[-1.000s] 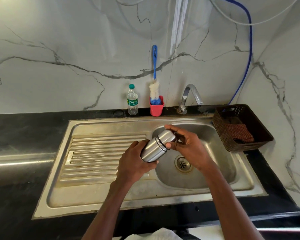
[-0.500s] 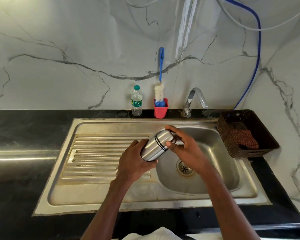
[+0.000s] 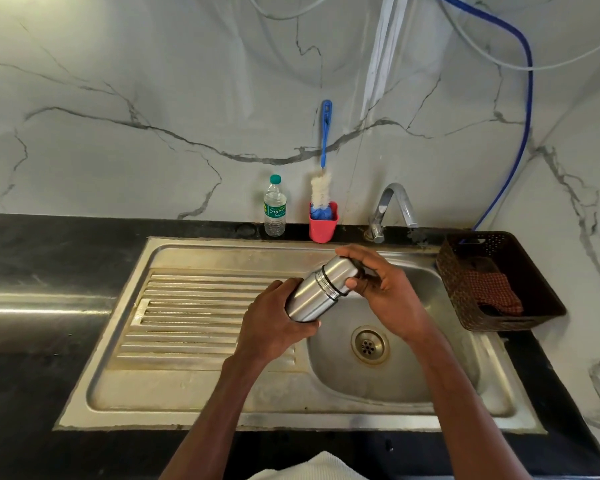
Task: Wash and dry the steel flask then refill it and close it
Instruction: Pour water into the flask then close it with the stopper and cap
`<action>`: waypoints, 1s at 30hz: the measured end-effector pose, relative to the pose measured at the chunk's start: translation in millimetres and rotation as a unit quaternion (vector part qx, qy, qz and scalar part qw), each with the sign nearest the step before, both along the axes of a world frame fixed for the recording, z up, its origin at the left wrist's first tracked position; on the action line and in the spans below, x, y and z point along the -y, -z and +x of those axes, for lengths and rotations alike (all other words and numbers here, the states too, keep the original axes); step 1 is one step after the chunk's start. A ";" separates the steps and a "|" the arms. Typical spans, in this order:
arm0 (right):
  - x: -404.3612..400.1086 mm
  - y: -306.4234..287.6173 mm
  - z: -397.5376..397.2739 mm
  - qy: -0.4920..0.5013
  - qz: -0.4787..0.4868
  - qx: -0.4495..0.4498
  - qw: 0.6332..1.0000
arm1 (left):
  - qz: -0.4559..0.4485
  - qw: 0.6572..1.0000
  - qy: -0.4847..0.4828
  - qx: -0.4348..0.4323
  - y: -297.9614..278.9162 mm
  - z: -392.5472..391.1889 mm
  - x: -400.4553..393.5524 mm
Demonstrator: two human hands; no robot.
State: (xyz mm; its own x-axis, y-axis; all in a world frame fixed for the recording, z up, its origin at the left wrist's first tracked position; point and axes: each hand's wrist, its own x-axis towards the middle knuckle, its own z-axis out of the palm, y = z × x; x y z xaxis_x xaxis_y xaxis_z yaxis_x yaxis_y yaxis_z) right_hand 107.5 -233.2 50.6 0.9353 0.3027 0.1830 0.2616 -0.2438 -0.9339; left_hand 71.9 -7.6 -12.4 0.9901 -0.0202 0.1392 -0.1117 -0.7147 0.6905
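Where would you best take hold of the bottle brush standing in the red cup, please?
Grip the bottle brush by its thin blue handle, coming from the front and pinching from both sides. It stands nearly upright against the wall, bristles down in the red cup, so only the handle is free; lift straight up.

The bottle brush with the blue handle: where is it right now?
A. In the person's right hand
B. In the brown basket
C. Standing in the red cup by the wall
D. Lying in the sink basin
C: the bottle brush stands upright in the red cup behind the sink, while both hands hold the steel flask.
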 end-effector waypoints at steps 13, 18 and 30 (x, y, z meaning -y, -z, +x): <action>-8.3 8.6 17.3 0.014 -0.088 -0.022 0.996 | 0.017 1.000 -0.015 0.004 -0.8 10.1 2.1; -12.8 13.8 21.7 0.041 -0.152 -0.017 0.987 | 0.025 1.000 -0.006 -0.007 2.9 10.7 0.8; -8.1 13.2 31.5 -0.002 -0.180 -0.024 0.983 | 0.017 1.000 0.010 -0.007 1.7 13.0 4.1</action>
